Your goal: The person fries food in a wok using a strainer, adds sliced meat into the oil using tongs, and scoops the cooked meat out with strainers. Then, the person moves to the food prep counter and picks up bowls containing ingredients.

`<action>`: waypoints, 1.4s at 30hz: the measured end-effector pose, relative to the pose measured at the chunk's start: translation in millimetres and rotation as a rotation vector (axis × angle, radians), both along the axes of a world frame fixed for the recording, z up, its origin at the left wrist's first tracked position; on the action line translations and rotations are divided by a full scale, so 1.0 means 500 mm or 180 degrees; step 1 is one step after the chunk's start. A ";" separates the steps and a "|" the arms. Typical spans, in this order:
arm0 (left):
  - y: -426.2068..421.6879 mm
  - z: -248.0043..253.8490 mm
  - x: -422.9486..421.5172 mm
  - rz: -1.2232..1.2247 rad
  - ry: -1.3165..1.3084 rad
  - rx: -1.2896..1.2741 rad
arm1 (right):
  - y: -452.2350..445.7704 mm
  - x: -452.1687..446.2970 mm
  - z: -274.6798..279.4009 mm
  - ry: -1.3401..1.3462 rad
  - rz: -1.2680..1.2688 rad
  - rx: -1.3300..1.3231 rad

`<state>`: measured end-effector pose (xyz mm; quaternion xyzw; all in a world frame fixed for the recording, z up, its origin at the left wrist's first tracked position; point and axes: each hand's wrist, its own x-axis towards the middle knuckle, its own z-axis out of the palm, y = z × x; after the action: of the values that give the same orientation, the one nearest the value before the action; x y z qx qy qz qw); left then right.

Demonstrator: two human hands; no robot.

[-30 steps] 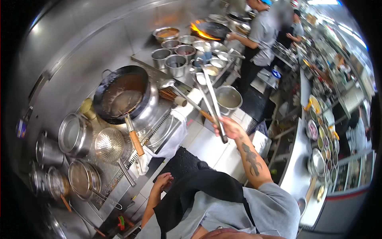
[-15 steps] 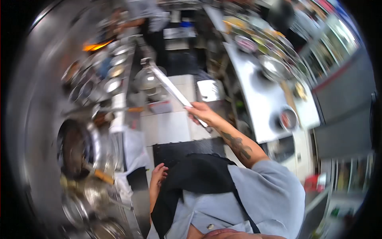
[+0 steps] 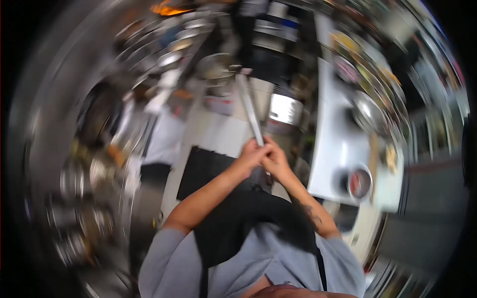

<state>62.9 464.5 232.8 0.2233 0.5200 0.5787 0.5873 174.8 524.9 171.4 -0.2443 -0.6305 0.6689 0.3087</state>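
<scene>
Long metal tongs [image 3: 250, 110] point away from my body over the floor, with something small and reddish, too blurred to name, at their far tip. My right hand [image 3: 274, 158] is wrapped round the near end of the tongs. Against it, at the same end, my left hand [image 3: 252, 157] is closed on the tongs too. The fingers of both hands overlap and are partly blurred.
A stove side with a wok [image 3: 100, 111], a strainer [image 3: 103, 171] and pots lies left. A white cloth [image 3: 166, 136] hangs from its edge. On the right a counter [image 3: 330, 149] bears a small bowl [image 3: 359, 183] and several dishes. A bucket [image 3: 217, 69] stands ahead.
My left hand has come up from beside the apron to the tongs' near end. The tongs have drawn in front of my body, and the view has turned right, away from the stove.
</scene>
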 end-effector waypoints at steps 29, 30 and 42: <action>-0.831 -0.002 -0.426 0.3899 0.0968 -0.1083 | -0.060 -0.846 0.045 -0.0858 0.1622 0.3764; -0.806 0.010 -0.434 0.3821 0.0971 -0.1061 | -0.032 -0.871 0.037 -0.1054 0.1527 0.3937; -0.493 -0.031 -0.639 0.3121 0.1307 -0.1403 | 0.157 -1.124 -0.108 -0.1485 0.1268 0.4105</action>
<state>-256.6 217.8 217.4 -0.0639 0.7744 0.6060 0.1700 -387.3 603.6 117.6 -0.0299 -0.9828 0.1368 0.1207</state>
